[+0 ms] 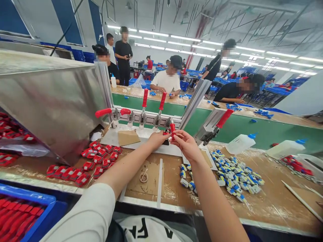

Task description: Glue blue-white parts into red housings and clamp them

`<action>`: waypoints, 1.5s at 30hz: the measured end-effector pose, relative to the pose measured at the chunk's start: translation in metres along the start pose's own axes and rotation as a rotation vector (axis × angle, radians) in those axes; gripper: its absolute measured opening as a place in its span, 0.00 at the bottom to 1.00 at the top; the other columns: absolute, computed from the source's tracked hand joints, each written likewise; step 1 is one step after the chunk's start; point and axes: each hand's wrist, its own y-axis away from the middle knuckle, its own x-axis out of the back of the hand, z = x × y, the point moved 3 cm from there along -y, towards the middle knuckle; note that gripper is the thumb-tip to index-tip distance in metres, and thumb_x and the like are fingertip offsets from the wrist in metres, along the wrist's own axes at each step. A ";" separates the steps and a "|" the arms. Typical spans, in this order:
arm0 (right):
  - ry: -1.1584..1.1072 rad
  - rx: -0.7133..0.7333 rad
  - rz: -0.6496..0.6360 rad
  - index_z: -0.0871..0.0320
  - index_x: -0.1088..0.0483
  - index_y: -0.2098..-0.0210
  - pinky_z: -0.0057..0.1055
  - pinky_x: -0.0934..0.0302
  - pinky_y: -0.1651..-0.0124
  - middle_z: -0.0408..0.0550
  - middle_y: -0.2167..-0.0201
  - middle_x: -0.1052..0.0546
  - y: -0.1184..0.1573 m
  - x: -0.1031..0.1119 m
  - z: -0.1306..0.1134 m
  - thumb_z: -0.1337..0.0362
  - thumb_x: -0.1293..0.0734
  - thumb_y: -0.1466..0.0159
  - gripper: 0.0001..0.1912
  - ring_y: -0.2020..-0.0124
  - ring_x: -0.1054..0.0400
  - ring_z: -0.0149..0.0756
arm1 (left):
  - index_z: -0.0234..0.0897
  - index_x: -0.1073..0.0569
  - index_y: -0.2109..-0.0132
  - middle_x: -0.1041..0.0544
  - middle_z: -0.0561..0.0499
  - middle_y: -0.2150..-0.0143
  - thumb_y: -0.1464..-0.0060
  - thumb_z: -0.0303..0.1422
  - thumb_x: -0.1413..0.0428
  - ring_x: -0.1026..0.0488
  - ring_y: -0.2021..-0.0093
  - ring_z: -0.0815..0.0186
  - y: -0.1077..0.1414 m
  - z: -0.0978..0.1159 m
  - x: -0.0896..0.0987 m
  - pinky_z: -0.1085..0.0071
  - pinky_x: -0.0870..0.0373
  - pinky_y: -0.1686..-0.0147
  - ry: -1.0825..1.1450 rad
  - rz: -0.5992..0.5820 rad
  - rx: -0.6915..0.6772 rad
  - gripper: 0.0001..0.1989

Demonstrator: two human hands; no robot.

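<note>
A metal clamp fixture (pixel 148 116) with several red-handled toggle clamps stands on a white base board (pixel 111 137). My right hand (pixel 183 143) has its fingers closed round the lowered red clamp handle (pixel 172 127) at the fixture's right end. Just left of it, my left hand (pixel 158 138) reaches to a small red and black part (pixel 166 142) under that clamp; its fingertips are partly hidden, and whether they grip the part is unclear. Two clamp handles in the middle point up, and two at the left lie level.
Red parts (pixel 101 160) lie on the table at left, blue, white and yellow parts (pixel 234 174) at right. A small cup (pixel 143 177) sits in front. Bottles (pixel 241 144), a second clamp (pixel 212 129) and a metal box (pixel 50 107) flank the fixture. People work beyond a green belt (pixel 234 126).
</note>
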 end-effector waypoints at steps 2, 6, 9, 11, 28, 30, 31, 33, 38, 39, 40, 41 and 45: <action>0.011 -0.009 -0.005 0.52 0.22 0.57 0.35 0.23 0.54 0.44 0.62 0.20 0.000 0.000 -0.001 0.49 0.17 0.47 0.24 0.64 0.21 0.35 | 0.47 0.25 0.37 0.26 0.38 0.46 0.30 0.35 0.52 0.24 0.55 0.54 -0.003 0.002 0.000 0.61 0.32 0.51 -0.002 -0.001 0.015 0.20; 0.011 -0.009 -0.018 0.52 0.22 0.57 0.35 0.23 0.54 0.45 0.61 0.20 0.000 0.001 -0.001 0.49 0.17 0.46 0.23 0.63 0.21 0.35 | 0.47 0.24 0.38 0.25 0.40 0.48 0.31 0.35 0.49 0.23 0.58 0.55 -0.009 0.004 0.003 0.63 0.32 0.54 0.010 0.004 0.039 0.19; -0.003 -0.015 -0.018 0.52 0.22 0.57 0.34 0.24 0.55 0.45 0.61 0.20 0.000 0.002 0.000 0.49 0.17 0.46 0.23 0.64 0.21 0.34 | 0.48 0.23 0.38 0.25 0.41 0.48 0.32 0.35 0.48 0.23 0.57 0.54 -0.011 0.001 0.004 0.63 0.31 0.54 0.030 -0.004 0.035 0.19; -0.002 -0.016 -0.017 0.52 0.22 0.56 0.34 0.24 0.54 0.45 0.60 0.20 0.001 0.003 0.002 0.49 0.17 0.46 0.23 0.63 0.21 0.34 | 0.50 0.23 0.38 0.25 0.43 0.47 0.33 0.36 0.47 0.23 0.56 0.55 -0.010 -0.002 0.003 0.64 0.31 0.54 0.050 -0.015 0.027 0.19; -0.002 -0.021 0.020 0.51 0.21 0.56 0.36 0.24 0.58 0.46 0.61 0.19 -0.001 0.002 0.001 0.49 0.17 0.45 0.23 0.64 0.21 0.37 | 0.46 0.20 0.38 0.26 0.44 0.36 0.32 0.34 0.48 0.25 0.44 0.54 -0.001 -0.018 -0.004 0.54 0.29 0.39 0.399 0.121 0.069 0.20; 0.007 -0.008 0.021 0.51 0.21 0.56 0.36 0.25 0.58 0.46 0.60 0.19 -0.001 0.002 0.000 0.49 0.18 0.44 0.22 0.64 0.22 0.37 | 0.46 0.20 0.38 0.26 0.43 0.36 0.32 0.36 0.48 0.25 0.45 0.54 0.001 -0.018 -0.005 0.55 0.29 0.40 0.391 0.116 0.080 0.20; 0.018 -0.003 0.017 0.50 0.21 0.56 0.36 0.25 0.58 0.46 0.60 0.19 0.000 0.002 -0.001 0.49 0.19 0.43 0.21 0.64 0.23 0.36 | 0.47 0.21 0.38 0.26 0.44 0.36 0.32 0.38 0.47 0.24 0.46 0.54 0.002 -0.018 -0.005 0.56 0.29 0.41 0.397 0.114 0.084 0.20; 0.052 -0.009 -0.013 0.50 0.22 0.54 0.37 0.26 0.58 0.46 0.61 0.20 0.001 0.002 -0.001 0.48 0.20 0.42 0.21 0.66 0.24 0.36 | 0.46 0.22 0.37 0.24 0.45 0.39 0.33 0.44 0.45 0.24 0.46 0.55 0.004 -0.019 -0.005 0.60 0.29 0.43 0.430 0.117 0.097 0.22; 0.156 -0.043 -0.090 0.49 0.23 0.51 0.36 0.29 0.62 0.44 0.64 0.21 0.001 0.004 0.003 0.47 0.23 0.38 0.20 0.70 0.28 0.34 | 0.47 0.22 0.37 0.24 0.45 0.38 0.33 0.45 0.45 0.24 0.46 0.55 0.005 -0.018 -0.004 0.63 0.29 0.45 0.437 0.116 0.100 0.22; 0.176 -0.033 -0.086 0.49 0.24 0.52 0.36 0.30 0.62 0.44 0.65 0.22 0.001 0.005 0.004 0.46 0.24 0.37 0.20 0.70 0.28 0.34 | 0.48 0.22 0.38 0.26 0.44 0.35 0.32 0.43 0.47 0.24 0.45 0.54 0.005 -0.017 -0.004 0.62 0.30 0.44 0.417 0.098 0.098 0.21; 0.198 -0.020 -0.081 0.50 0.24 0.52 0.36 0.30 0.62 0.44 0.66 0.22 0.000 0.006 0.004 0.46 0.24 0.37 0.20 0.70 0.28 0.34 | 0.49 0.21 0.38 0.28 0.44 0.33 0.31 0.42 0.49 0.24 0.44 0.53 0.005 -0.017 -0.004 0.61 0.30 0.43 0.401 0.080 0.097 0.20; 0.220 -0.008 -0.077 0.50 0.24 0.53 0.36 0.30 0.62 0.43 0.67 0.22 0.000 0.006 0.005 0.45 0.25 0.36 0.20 0.71 0.28 0.34 | 0.49 0.21 0.38 0.29 0.45 0.32 0.30 0.41 0.50 0.25 0.43 0.52 0.004 -0.016 -0.004 0.60 0.30 0.42 0.392 0.066 0.095 0.20; 0.304 0.007 -0.091 0.50 0.25 0.54 0.38 0.28 0.62 0.44 0.68 0.21 0.000 0.004 0.004 0.43 0.25 0.36 0.21 0.71 0.26 0.36 | 0.50 0.20 0.38 0.28 0.45 0.33 0.30 0.38 0.51 0.26 0.41 0.50 0.004 -0.018 -0.004 0.58 0.31 0.40 0.411 0.073 0.080 0.21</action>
